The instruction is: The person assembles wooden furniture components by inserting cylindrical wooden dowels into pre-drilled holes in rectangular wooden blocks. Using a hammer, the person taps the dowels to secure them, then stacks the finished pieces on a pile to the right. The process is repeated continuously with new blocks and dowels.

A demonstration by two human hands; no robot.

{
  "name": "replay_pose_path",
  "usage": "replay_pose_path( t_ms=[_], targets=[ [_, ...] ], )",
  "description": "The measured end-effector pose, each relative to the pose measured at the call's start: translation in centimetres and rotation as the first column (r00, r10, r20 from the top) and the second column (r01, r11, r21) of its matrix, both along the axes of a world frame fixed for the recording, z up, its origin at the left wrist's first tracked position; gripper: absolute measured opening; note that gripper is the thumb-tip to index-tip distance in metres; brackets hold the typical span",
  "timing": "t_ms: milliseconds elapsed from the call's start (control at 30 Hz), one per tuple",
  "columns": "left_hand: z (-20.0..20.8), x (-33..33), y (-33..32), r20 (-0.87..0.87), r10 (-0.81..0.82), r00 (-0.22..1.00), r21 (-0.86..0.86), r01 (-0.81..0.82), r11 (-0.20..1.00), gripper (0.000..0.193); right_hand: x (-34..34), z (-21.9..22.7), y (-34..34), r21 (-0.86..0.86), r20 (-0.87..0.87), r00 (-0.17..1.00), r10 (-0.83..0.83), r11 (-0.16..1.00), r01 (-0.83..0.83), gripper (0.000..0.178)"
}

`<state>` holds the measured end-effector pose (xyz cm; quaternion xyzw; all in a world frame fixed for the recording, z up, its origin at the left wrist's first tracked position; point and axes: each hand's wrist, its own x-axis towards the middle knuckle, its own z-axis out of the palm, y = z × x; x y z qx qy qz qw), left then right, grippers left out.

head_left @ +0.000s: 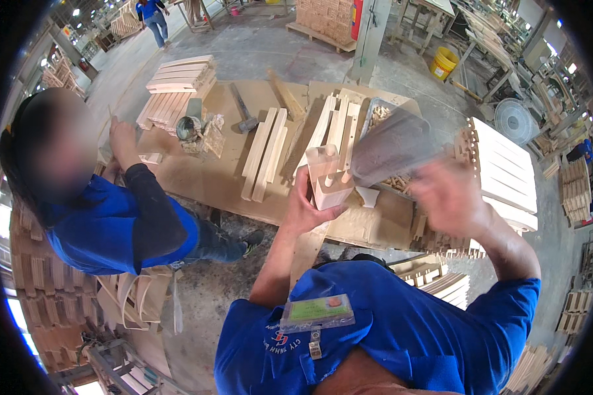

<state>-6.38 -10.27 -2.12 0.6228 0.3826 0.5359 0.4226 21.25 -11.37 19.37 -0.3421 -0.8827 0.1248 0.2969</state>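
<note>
Head view gives me the person's left hand (306, 209) closed around a pale wooden block (331, 194), just above the table's brown cardboard (375, 230). The thumb lies across the near side, and the fingers wrap the left side, probably so that the top remains free. What seem to be pegs stand at this top, but blur makes it uncertain. Beside the grip, to the right, the right hand (448, 197) is strongly blurred; I cannot tell if it is closed upon the grey object (392, 146) next to it, perhaps a mallet head. Beyond this object lie small wooden pegs (379, 116), I suppose placed within easy reach. Left of the grip, loose wooden strips (263, 155) lie side by side, maybe to be picked one by one. Farther left beyond them rests a hammer (245, 112), and well apart on the left a co-worker (112, 224) stands by the same table.
</note>
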Motion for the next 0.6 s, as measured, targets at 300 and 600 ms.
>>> replay_pose_path(
  t_ms=[300, 600],
  targets=[
    [-0.5, 0.0, 0.1, 0.157, -0.028, 0.987, -0.085, 0.042, 0.996, 0.098, -1.9, 4.5, -0.8, -0.320, -0.371, 0.923, -0.100, 0.947, -0.025, 0.049],
    [0.2, 0.1, 0.2, 0.046, 0.010, 0.999, -0.042, -0.008, 0.999, 0.102, -3.3, 3.9, 1.4, -0.289, 0.162, 0.983, 0.089, 0.957, -0.039, 0.032]
  ],
)
